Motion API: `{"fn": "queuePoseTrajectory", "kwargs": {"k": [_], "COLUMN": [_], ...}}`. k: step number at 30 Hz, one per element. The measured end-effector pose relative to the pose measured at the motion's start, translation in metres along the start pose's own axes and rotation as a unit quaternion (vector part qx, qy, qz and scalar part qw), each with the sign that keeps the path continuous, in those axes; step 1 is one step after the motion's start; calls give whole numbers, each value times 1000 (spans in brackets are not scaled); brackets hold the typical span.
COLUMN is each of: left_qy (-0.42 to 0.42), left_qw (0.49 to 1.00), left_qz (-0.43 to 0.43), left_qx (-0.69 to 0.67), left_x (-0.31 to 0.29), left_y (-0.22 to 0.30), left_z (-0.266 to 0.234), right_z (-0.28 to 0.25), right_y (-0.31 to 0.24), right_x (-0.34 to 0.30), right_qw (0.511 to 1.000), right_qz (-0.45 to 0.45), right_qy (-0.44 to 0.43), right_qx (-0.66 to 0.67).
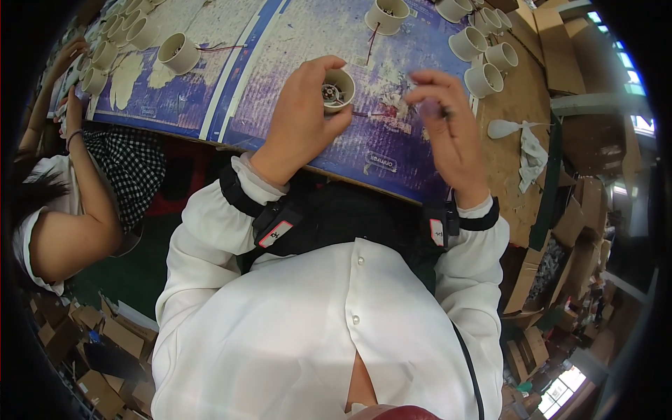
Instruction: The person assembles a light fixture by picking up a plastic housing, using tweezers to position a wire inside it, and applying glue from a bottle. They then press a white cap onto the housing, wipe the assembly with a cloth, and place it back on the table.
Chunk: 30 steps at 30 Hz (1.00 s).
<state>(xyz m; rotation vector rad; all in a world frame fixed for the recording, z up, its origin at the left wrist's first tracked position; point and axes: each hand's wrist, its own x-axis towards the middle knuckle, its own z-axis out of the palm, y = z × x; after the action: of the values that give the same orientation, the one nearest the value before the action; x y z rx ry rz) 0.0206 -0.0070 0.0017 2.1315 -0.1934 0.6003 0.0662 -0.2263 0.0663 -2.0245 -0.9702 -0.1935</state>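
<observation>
My left hand curls its thumb and fingers round a cream-coloured cylindrical housing. The housing's open end faces up and shows a small round metal part, perhaps a motor, inside. Thin dark red wires run from it to the right across the table. Apart from it, to the right, my right hand is raised over the table with bent fingers, blurred by motion. A small dark thing shows among those fingers, too smeared to name.
Blue worn cardboard covers the table. A similar housing with wires stands beyond my hands; others cluster at right and far left. A white bottle and a crumpled cloth lie at right. A co-worker sits at left.
</observation>
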Motion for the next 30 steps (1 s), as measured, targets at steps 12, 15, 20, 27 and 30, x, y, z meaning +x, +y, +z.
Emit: {"fn": "queuePoseTrajectory", "kwargs": {"k": [12, 15, 20, 27, 30], "left_qy": [-2, -2, 11, 14, 11], "left_qw": [996, 998, 998, 998, 999], "left_qz": [51, 35, 44, 40, 33], "left_qx": [70, 59, 53, 40, 42], "left_x": [0, 0, 0, 0, -2], "left_y": [-1, -2, -3, -4, -5], "left_z": [-4, -4, -3, 0, -1], "right_z": [30, 28, 32, 51, 55], "right_y": [11, 7, -11, -1, 6], "right_x": [7, 11, 23, 25, 24], "right_qw": [996, 996, 989, 999, 998], "right_qz": [78, 85, 92, 37, 41], "right_qy": [-31, 2, 84, 17, 27], "right_qx": [-20, -13, 84, 10, 35]}}
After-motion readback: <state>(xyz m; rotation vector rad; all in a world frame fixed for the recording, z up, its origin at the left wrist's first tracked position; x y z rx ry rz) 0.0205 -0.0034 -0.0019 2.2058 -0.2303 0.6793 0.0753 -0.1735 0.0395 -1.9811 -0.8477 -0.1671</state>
